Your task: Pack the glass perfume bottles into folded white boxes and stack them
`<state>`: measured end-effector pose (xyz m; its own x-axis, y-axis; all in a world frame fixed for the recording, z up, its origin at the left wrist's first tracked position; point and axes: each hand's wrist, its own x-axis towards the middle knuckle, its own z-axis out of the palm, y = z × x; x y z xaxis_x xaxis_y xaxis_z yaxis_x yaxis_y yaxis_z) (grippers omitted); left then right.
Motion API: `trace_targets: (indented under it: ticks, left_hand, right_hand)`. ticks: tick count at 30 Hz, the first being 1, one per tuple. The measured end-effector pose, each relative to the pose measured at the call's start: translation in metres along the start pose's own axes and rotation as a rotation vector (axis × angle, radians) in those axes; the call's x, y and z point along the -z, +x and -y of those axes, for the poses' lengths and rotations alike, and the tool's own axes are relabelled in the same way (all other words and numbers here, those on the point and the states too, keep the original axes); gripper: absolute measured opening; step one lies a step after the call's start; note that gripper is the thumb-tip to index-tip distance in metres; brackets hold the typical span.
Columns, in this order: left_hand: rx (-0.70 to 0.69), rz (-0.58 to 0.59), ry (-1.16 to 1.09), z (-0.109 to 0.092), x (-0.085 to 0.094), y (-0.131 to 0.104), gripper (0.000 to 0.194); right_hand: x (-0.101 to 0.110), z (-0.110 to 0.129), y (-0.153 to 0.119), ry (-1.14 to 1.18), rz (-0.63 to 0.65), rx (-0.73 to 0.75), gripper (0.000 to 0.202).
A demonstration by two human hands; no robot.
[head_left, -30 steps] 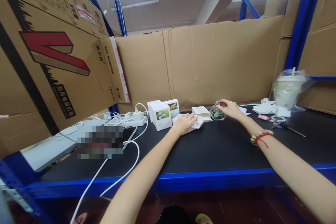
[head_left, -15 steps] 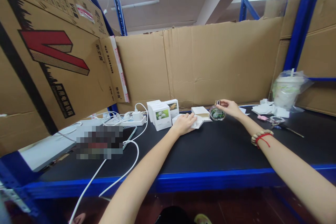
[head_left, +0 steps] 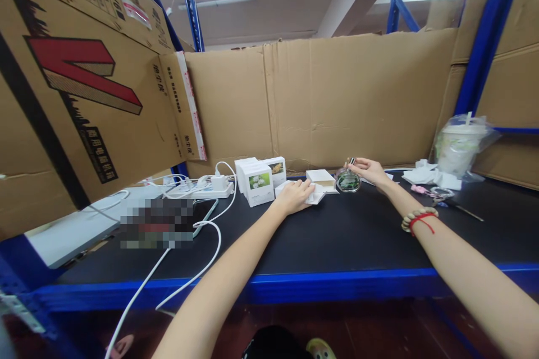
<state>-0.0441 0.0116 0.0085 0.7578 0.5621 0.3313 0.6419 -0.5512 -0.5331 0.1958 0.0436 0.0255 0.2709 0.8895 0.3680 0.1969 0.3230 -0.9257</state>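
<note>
A round glass bottle (head_left: 348, 180) with a silvery cap hangs from my right hand (head_left: 369, 171), whose thumb and fingers pinch it at the top. My left hand (head_left: 296, 197) lies over a white folded carton (head_left: 316, 195) on the dark tabletop, its fingers wrapped on the carton. Just behind that stands a white open box (head_left: 320, 178), between my two hands. To the left of my left hand, several small white boxes (head_left: 259, 187) with flower pictures stand in a row.
White cables and a power strip (head_left: 223, 189) lie at the left, beside a pixelated device (head_left: 158, 223). At the right are crumpled white paper (head_left: 425, 173), keys (head_left: 463, 207) and a bagged cup (head_left: 458, 148). Cardboard (head_left: 357, 101) walls the back; a blue rail (head_left: 315, 287) edges the front.
The bottle in my right hand has tilted a little and shifted slightly left. My left hand stays on the folded carton. The whole view has moved slightly.
</note>
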Motion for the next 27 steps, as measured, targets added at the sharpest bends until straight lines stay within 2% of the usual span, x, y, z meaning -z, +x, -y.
trace_targets:
  ticks: [5,12,17,20,25,27]
  left_hand:
    - [-0.011,-0.030,0.016,0.001,-0.003,0.001,0.039]
    - [-0.018,-0.059,0.028,0.001,-0.004,0.001,0.038]
    - [-0.019,-0.050,0.026,0.001,-0.004,0.001,0.039]
    - [-0.018,-0.052,0.028,0.000,-0.004,0.000,0.038]
    - [-0.016,-0.046,0.029,0.001,-0.005,0.001,0.038]
    - [-0.013,-0.040,0.031,0.001,-0.005,0.002,0.039]
  right_hand:
    - [-0.001,0.004,-0.001,0.031,-0.064,-0.025,0.016]
    - [-0.002,0.008,-0.001,0.201,-0.044,-0.036,0.013]
    - [-0.006,0.010,-0.005,0.148,-0.085,-0.054,0.014]
    - [-0.007,0.010,-0.008,0.003,-0.171,-0.057,0.009]
    - [0.005,0.009,-0.010,-0.456,-0.343,-0.134,0.008]
    - [0.010,0.006,-0.010,-0.602,-0.321,-0.142,0.013]
